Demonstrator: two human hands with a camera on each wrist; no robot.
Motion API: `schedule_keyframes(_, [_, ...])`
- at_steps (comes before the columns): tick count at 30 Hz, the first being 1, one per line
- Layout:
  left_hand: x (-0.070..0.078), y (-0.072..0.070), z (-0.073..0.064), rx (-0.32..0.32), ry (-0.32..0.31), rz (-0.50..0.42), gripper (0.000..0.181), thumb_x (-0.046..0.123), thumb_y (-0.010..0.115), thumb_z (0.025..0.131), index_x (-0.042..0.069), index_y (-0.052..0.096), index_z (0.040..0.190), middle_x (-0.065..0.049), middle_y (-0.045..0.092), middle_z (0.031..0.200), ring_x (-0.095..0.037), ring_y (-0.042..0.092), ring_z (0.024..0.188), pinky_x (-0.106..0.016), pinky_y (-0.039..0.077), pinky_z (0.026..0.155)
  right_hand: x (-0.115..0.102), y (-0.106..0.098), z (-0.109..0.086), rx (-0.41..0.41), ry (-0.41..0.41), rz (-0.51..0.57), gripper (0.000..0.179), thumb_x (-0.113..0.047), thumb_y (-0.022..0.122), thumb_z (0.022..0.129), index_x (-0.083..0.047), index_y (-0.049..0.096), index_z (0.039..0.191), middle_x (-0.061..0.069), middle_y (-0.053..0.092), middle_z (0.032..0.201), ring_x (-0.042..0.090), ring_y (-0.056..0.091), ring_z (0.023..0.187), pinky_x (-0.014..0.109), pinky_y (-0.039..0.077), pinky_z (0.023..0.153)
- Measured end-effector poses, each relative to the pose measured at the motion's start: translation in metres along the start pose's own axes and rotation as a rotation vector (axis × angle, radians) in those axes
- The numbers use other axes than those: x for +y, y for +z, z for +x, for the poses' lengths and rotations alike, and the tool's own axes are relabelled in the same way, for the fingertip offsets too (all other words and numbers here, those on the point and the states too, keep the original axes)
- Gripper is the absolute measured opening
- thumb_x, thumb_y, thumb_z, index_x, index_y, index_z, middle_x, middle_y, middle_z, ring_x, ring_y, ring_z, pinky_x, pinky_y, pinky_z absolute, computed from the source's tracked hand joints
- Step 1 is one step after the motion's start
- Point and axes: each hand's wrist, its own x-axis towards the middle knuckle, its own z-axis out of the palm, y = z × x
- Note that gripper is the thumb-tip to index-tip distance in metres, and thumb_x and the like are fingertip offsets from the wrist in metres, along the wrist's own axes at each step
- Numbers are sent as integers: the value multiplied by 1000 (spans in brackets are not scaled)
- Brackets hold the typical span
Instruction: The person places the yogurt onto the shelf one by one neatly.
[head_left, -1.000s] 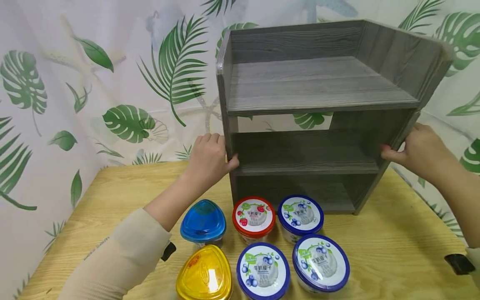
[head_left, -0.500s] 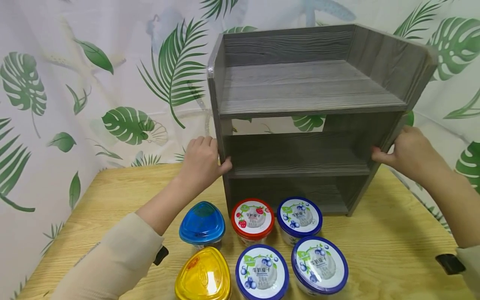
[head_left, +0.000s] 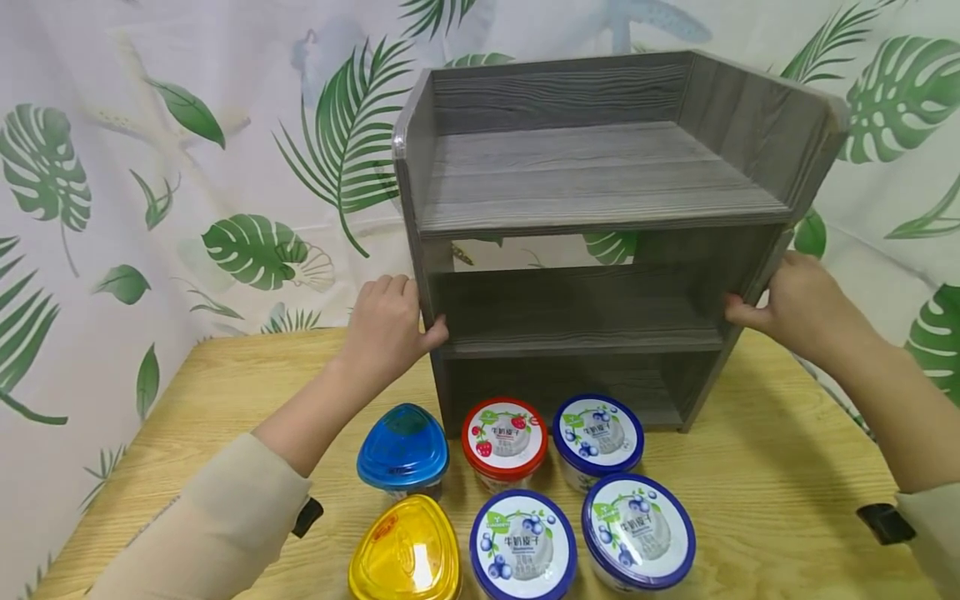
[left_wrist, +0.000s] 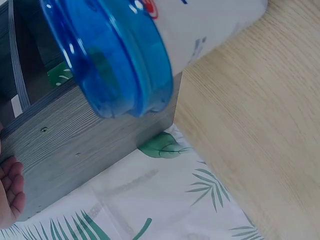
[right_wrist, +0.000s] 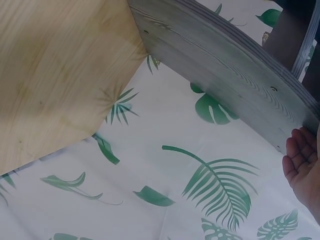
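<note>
A grey wood-grain shelf unit (head_left: pixel 607 171) stands on the table in the head view, its board levels bare. My left hand (head_left: pixel 384 321) grips its left side panel, thumb over the front edge and fingers along the outer face. The right hand (head_left: pixel 802 300) holds the right panel the same way, thumb (head_left: pixel 742 312) on the inner side. In the left wrist view, curled fingers (left_wrist: pixel 12 182) lie against the panel's outer face (left_wrist: pixel 90 145). The right wrist view shows fingers (right_wrist: pixel 300 147) bent at the other panel (right_wrist: pixel 225 70).
In front of the shelf stand lidded cups: a blue triangular one (head_left: pixel 405 450), a yellow triangular one (head_left: pixel 408 550), a red-lidded one (head_left: pixel 506 437) and three blueberry ones with dark-blue rims (head_left: pixel 637 529). A leaf-print cloth (head_left: pixel 247 167) hangs behind the wooden table (head_left: pixel 780 500).
The shelf has shifted left along the table, both hands moving with it and keeping their grip. The cups have stayed in place.
</note>
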Motion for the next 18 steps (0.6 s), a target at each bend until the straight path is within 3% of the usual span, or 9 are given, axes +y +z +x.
schedule_keyframes(9, [-5, -3, -3, -11, -14, -3, 35, 29, 71, 77, -2, 55, 71, -15, 57, 66, -29, 54, 62, -37, 45, 56, -5, 3, 2, 33, -26, 19, 51, -33, 54, 85, 11, 49, 111, 17, 54, 79, 31, 48, 64, 48, 37, 60])
schedule_keyframes(18, [-11, -4, -8, -18, -19, -44, 33, 25, 71, 77, -1, 53, 70, -14, 54, 65, -29, 51, 60, -37, 42, 56, -10, 7, 7, 27, -17, 8, 43, -19, 61, 73, 11, 51, 103, 16, 54, 74, 33, 51, 61, 49, 40, 59])
